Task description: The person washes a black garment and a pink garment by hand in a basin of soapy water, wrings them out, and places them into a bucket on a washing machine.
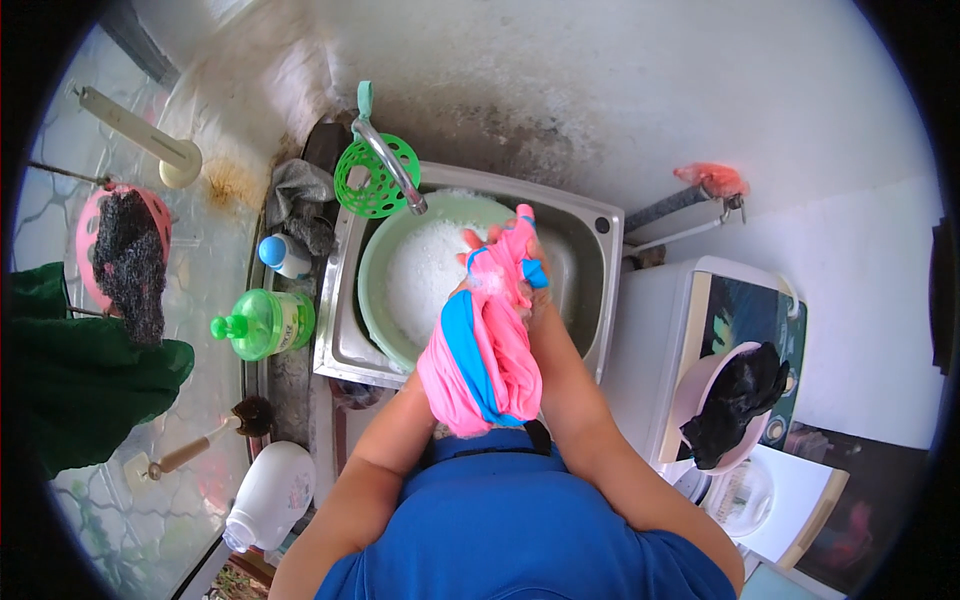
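Note:
A wet pink garment with blue stripes (487, 330) is bunched up in both my hands above the sink's near edge, with suds on it. My left hand (470, 259) grips it from the left, largely covered by the cloth, a few fingers showing. My right hand (537, 281) is closed around its upper right part. Behind and left of the cloth, a pale green basin (369, 289) of white foamy water stands in the stainless steel sink (611, 277). The chrome faucet (390, 165) reaches over the basin's back left rim.
A green perforated basket (367, 199) hangs by the faucet. On the left ledge stand a green pump bottle (262, 326), a blue-capped bottle (289, 256), a grey cloth (300, 191) and a white jug (271, 499). At right, a washing machine (645, 337) holds a pink basin (694, 382) with black cloth.

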`<state>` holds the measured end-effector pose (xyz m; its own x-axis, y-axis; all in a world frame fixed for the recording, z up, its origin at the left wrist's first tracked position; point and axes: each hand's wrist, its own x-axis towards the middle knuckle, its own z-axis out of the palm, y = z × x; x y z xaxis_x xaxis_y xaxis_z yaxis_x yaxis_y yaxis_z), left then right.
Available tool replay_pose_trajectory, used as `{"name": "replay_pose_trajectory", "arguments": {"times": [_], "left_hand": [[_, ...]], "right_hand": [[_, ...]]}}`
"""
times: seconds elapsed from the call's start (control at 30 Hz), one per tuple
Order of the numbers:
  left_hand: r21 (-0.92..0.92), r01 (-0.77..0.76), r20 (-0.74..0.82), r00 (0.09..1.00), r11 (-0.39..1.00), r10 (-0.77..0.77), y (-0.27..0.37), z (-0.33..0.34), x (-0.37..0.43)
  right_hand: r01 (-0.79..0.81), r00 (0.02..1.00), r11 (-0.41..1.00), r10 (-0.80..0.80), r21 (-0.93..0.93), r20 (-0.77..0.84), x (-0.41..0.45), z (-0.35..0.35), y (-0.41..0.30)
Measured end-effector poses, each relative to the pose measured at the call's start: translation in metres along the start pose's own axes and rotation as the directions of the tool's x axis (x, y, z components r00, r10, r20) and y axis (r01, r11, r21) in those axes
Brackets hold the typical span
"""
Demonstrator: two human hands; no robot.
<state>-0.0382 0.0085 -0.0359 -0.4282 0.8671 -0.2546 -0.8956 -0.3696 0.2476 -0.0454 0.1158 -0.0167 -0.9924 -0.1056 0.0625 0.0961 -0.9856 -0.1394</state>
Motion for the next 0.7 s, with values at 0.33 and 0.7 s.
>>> {"name": "replay_pose_trajectory", "arguments": {"times": [0.33,0.7], "left_hand": [[0.321,-0.144,-0.199,0.956,0.936,0.215,0.012,0.046,-0.019],[0.787,-0.176,-0.274,0.759,0.592,0.59,-0.004,-0.022,0.02]], "right_hand": [[-0.341,0.932,0.773,0.206,-0.536,-0.297,0.022,-0.01,-0.041],[-0.422,0.811,-0.349,-0.557,-0.837,-0.177,0.022,-0.015,0.001]]}}
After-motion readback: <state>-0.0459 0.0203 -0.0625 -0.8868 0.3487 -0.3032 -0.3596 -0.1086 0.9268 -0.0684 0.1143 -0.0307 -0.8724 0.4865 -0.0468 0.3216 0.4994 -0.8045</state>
